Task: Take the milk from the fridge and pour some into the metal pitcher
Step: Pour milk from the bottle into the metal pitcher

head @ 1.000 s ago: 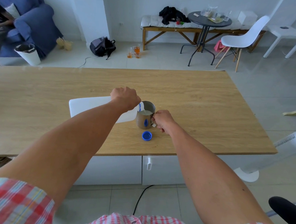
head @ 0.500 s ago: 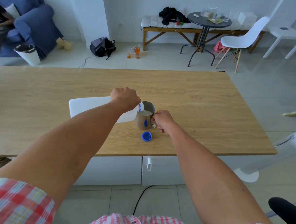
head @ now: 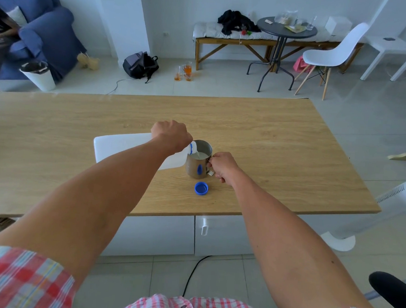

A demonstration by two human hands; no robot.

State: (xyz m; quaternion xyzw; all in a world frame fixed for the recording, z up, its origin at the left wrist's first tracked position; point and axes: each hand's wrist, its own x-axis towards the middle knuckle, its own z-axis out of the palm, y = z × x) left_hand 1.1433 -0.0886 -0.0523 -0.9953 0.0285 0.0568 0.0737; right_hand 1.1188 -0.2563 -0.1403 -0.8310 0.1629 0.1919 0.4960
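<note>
A white plastic milk bottle (head: 118,148) lies tipped almost level over the wooden table (head: 282,145), its blue-ringed mouth at the rim of the metal pitcher (head: 198,164). My left hand (head: 171,134) grips the bottle near its neck. White milk shows inside the pitcher. My right hand (head: 221,166) is closed on the pitcher's handle, and the pitcher stands upright on the table. The blue bottle cap (head: 201,188) lies on the table just in front of the pitcher.
White cabinet fronts (head: 158,232) sit below the table's near edge. A white fan (head: 350,226) stands at the right, a black chair part (head: 392,289) at the bottom right. Beyond the table are a white chair (head: 331,57), a round dark table (head: 286,29), a backpack (head: 141,64) and a blue sofa (head: 44,32).
Nothing much has moved: both hands keep their hold, and the bottle stays tipped at the pitcher's rim.
</note>
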